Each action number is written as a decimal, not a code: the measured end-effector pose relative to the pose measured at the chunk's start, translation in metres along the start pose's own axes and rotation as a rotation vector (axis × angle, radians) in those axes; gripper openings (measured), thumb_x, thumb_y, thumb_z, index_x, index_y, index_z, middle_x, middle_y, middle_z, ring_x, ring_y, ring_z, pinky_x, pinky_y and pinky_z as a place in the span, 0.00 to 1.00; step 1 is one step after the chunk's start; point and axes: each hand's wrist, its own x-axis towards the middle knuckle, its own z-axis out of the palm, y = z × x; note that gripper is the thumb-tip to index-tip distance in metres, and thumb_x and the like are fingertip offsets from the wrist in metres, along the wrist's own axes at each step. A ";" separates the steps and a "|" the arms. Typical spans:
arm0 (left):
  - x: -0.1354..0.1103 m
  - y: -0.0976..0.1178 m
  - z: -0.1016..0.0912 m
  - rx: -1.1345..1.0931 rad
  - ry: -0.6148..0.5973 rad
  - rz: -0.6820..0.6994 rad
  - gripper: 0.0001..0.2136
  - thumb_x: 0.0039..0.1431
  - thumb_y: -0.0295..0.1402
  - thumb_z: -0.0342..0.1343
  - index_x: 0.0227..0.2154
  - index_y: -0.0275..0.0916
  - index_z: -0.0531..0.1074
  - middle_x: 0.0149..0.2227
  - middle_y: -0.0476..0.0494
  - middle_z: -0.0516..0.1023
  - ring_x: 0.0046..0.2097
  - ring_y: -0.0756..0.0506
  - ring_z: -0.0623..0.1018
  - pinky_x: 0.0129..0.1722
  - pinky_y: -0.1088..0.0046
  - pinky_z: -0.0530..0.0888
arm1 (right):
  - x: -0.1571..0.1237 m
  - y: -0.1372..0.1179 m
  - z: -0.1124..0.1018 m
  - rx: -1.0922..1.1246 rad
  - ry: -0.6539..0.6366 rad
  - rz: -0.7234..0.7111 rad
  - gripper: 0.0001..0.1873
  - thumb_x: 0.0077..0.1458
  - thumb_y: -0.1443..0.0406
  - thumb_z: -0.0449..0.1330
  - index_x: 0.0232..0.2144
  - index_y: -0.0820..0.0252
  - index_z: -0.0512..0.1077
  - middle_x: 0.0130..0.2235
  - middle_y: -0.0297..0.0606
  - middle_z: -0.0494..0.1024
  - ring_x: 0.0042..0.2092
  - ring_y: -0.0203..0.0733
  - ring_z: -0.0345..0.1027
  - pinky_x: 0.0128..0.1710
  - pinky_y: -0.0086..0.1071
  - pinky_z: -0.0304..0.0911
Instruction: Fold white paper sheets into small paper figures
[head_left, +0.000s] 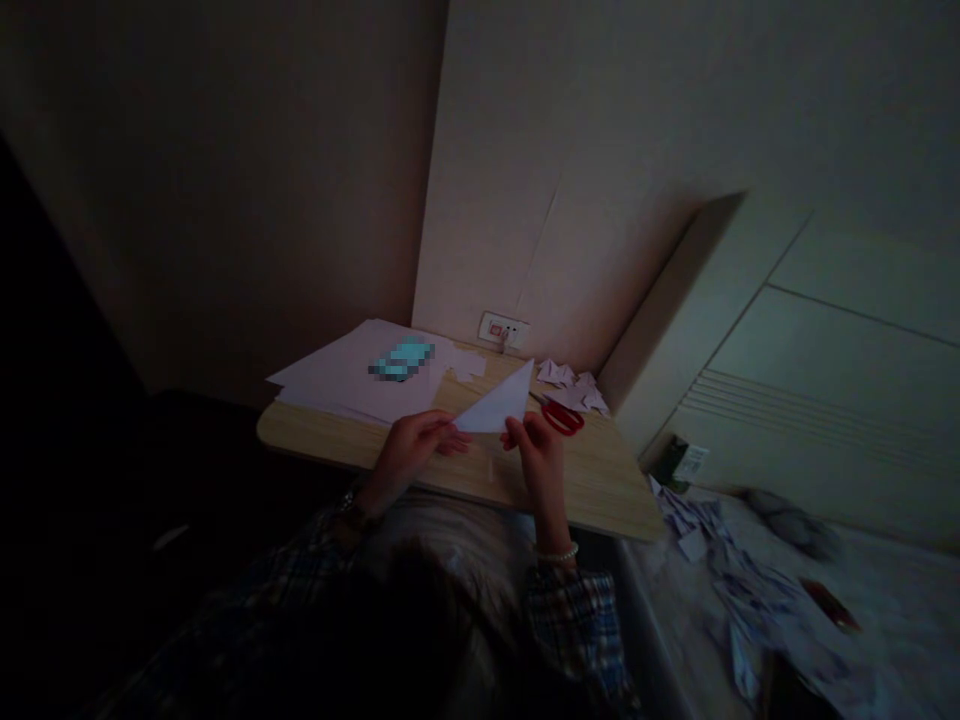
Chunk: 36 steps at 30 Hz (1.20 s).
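Between my two hands a white sheet of paper (499, 405), shaped as a triangle, is held up above the wooden table (600, 490). My left hand (416, 445) pinches its left corner between thumb and fingers. At the lower right corner, my right hand (538, 450) grips the paper the same way. Just beyond my right hand lies a pair of scissors (564, 417) with red handles. Folded paper pieces (571, 385) sit behind the scissors, near the wall.
Large white sheets (337, 385) cover the table's left part, with a blurred-out turquoise object (405, 357) on top. Small paper pieces (466, 363) lie beside them. A wall socket (502, 330) sits above the table's back edge. To the right, many folded papers (757, 590) are strewn on a bed (900, 600).
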 end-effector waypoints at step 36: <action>0.004 0.007 0.007 -0.261 0.236 -0.056 0.18 0.31 0.43 0.74 0.22 0.37 0.77 0.26 0.47 0.80 0.33 0.45 0.78 0.37 0.70 0.75 | -0.004 -0.003 0.013 0.091 -0.058 -0.027 0.22 0.58 0.46 0.59 0.25 0.56 0.72 0.24 0.32 0.71 0.29 0.38 0.65 0.32 0.32 0.61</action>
